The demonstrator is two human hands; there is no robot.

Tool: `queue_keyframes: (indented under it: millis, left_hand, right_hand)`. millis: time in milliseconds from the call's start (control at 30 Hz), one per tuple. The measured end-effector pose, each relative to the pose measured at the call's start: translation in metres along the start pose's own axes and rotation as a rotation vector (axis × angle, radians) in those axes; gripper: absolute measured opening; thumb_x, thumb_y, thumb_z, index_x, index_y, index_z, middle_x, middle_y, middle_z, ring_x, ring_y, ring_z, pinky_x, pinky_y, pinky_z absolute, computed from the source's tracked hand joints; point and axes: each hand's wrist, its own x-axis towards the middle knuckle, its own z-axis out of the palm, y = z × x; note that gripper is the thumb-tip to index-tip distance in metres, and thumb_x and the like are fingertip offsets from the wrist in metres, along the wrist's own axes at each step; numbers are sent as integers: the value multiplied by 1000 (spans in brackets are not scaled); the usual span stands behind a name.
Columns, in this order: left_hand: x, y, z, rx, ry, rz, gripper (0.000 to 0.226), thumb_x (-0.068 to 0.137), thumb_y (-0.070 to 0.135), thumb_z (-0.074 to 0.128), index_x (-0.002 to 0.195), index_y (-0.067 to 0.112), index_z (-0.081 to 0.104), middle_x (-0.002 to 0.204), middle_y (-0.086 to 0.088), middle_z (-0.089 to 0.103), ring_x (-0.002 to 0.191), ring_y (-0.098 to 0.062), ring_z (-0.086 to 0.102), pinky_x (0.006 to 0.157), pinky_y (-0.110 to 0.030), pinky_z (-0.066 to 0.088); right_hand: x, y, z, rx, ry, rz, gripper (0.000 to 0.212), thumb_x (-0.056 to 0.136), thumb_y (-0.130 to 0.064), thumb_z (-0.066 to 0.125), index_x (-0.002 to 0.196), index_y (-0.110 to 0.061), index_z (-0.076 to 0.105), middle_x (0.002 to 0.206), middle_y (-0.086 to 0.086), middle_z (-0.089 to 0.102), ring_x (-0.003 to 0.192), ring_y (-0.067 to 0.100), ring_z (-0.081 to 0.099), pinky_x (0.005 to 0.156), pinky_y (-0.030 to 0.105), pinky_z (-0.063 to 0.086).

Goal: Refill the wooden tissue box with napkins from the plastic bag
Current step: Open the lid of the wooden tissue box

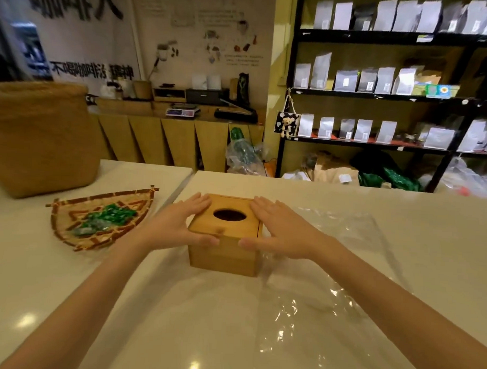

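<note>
A square wooden tissue box (pixel 225 255) with an oval hole in its lid stands on the white table in front of me. The hole looks dark; no napkin shows in it. My left hand (pixel 180 223) lies flat against the box's left side, fingers straight, thumb along the front top edge. My right hand (pixel 282 230) mirrors it on the right side, fingers straight over the lid's edge. A clear plastic bag (pixel 324 283) lies flattened on the table to the right of the box, partly under my right forearm. I see no napkins in it.
A fan-shaped woven tray (pixel 69 233) holding green-wrapped sweets lies to the left. Behind it stands a large woven basket (pixel 42 138). The table's far edge (pixel 319 184) runs just past the box, with black shelving (pixel 378 95) of pouches beyond.
</note>
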Motion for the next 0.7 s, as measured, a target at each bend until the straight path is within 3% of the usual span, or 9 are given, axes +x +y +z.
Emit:
queue_keyframes:
  millis: [267, 400, 500, 567, 600, 700]
  left_hand:
    - [7, -6, -9, 81, 52, 94, 107, 44, 78, 53, 138, 31, 30, 149, 10, 31, 137, -13, 27, 112, -39, 22]
    - [15, -12, -14, 15, 80, 106, 105, 41, 86, 49, 131, 33, 44, 139, 12, 47, 129, -12, 40, 106, -39, 34]
    - [29, -9, -22, -101, 118, 33, 92, 39, 85, 48, 113, 33, 62, 107, 16, 61, 104, -12, 54, 83, -28, 46]
    - [41, -5, -26, -240, 200, -2, 71, 44, 82, 46, 89, 31, 70, 81, 14, 62, 83, -10, 56, 65, -20, 42]
    - [48, -2, -26, -289, 250, -27, 63, 48, 80, 44, 79, 30, 68, 74, 11, 60, 74, -8, 54, 60, -18, 40]
    - [64, 3, -22, -412, 348, -78, 65, 59, 79, 35, 75, 23, 66, 76, 4, 56, 70, -12, 53, 66, -21, 41]
  right_hand:
    - [6, 8, 6, -233, 27, -72, 92, 80, -74, 24, 147, -13, 6, 158, 7, 9, 144, 18, 8, 115, 36, -9]
    - [11, 8, 1, -91, 83, -63, 88, 77, -74, 20, 144, -17, 25, 153, 5, 28, 140, 16, 23, 114, 33, -8]
    - [18, 9, -8, 107, 135, -46, 89, 74, -78, 11, 121, -18, 57, 125, 7, 62, 118, 20, 51, 116, 42, 10]
    - [28, 10, -14, 274, 190, 42, 103, 69, -85, 6, 103, -7, 64, 103, 18, 67, 100, 30, 59, 106, 46, 30]
    - [35, 12, -17, 367, 229, 111, 108, 65, -86, 8, 103, 0, 62, 103, 23, 66, 98, 35, 59, 99, 48, 37]
    - [51, 15, -22, 612, 309, 198, 118, 57, -90, 16, 98, 10, 61, 100, 29, 65, 94, 38, 61, 94, 52, 45]
